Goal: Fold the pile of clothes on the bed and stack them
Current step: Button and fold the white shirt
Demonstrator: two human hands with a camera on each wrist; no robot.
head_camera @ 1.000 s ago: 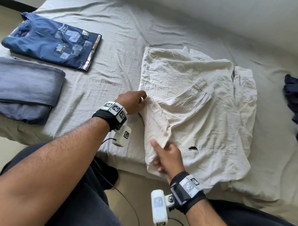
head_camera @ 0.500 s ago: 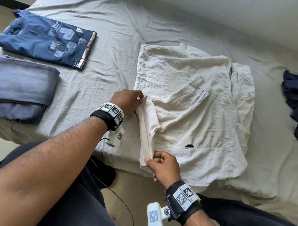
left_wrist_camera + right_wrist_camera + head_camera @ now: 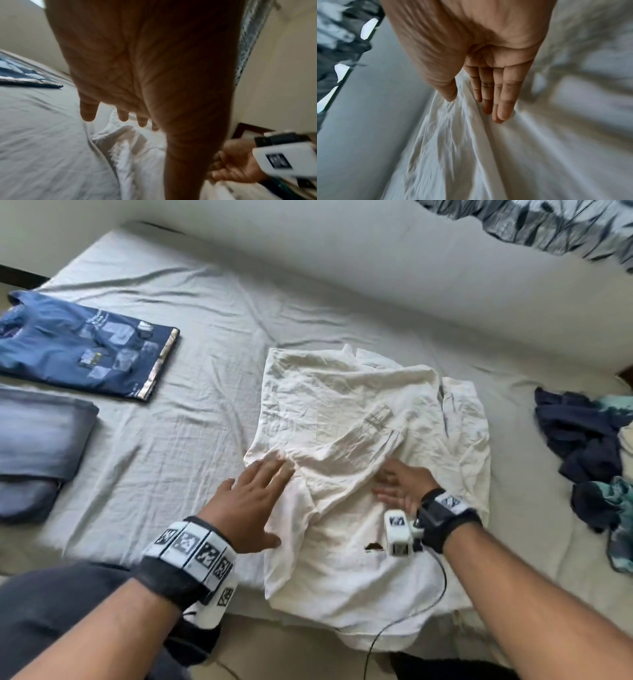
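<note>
Two hands work on one cream shirt (image 3: 359, 446) lying at the near edge of the bed (image 3: 212, 392), its hem hanging toward the person and its collar end pointing away, so its long axis runs near to far. The left hand (image 3: 248, 508) is nearest, fingers straight and spread, resting flat on the shirt's left folded edge; in the left wrist view the fingertips (image 3: 87, 115) hover at or on the cloth, contact not clear. The right hand (image 3: 399, 486) lies just past it on the shirt's middle, palm side turned up, fingers straight and together, edge against the sleeve (image 3: 346, 453) that is folded diagonally across the front; the right wrist view shows the fingers (image 3: 504, 102) flat along a fabric ridge, gripping nothing. Judgement: smoothing the left-side fold; the next fold likely brings the right side in, and the right hand is nearer that side. Farther left: one folded grey garment (image 3: 37, 440), then one folded blue printed shirt (image 3: 85, 347) beyond it, side by side, not stacked. At the right: one loose pile of dark clothes (image 3: 589, 446), count of pieces unclear.
</note>
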